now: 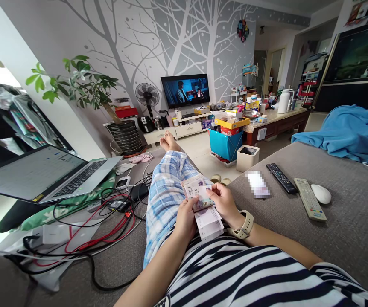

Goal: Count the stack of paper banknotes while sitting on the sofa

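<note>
A stack of purple-pink banknotes [200, 192] is held over my lap, above my blue plaid trousers [166, 192]. My left hand [185, 219] grips the lower part of the stack, thumb on top. My right hand [224, 202], with a beige watch at the wrist, pinches the top note at its right edge, and more notes hang folded below between both hands. I am lying back on a grey sofa [331, 238] in a striped shirt, legs stretched forward.
To the left an open laptop [52, 175] rests on a green cushion, with tangled red and black cables [107, 221] below it. On the sofa to the right lie two remotes [281, 178], a white mouse [321, 194] and a blue blanket [347, 130]. A TV [185, 90] plays ahead.
</note>
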`<action>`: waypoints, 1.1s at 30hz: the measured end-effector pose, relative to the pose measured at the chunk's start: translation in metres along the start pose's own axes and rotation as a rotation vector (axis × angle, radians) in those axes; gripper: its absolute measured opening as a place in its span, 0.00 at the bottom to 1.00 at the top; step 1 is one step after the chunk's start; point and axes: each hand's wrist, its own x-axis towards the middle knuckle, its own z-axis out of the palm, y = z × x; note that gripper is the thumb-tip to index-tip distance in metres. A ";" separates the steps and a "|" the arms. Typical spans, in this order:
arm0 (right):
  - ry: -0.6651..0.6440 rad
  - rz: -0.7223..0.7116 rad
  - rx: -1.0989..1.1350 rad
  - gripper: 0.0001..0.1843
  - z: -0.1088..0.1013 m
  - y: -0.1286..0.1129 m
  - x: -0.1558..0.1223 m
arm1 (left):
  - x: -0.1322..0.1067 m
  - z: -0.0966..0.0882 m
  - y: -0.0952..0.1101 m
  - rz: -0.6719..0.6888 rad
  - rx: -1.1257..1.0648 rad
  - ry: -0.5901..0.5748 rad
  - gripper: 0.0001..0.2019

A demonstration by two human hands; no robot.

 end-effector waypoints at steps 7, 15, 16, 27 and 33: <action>-0.013 -0.015 -0.002 0.15 -0.001 -0.002 -0.001 | 0.001 0.003 0.001 -0.068 -0.052 0.009 0.14; -0.061 -0.015 0.040 0.17 0.000 -0.014 -0.006 | 0.002 0.004 0.001 -0.022 -0.062 0.024 0.11; -0.060 -0.014 0.038 0.17 0.000 -0.013 -0.006 | 0.002 0.003 0.000 -0.020 -0.059 0.024 0.11; -0.051 -0.035 0.063 0.17 0.000 -0.015 -0.007 | -0.001 0.005 0.001 0.002 -0.047 0.000 0.12; -0.047 -0.045 0.046 0.20 0.000 -0.017 -0.008 | -0.001 0.007 0.001 0.001 -0.051 0.007 0.12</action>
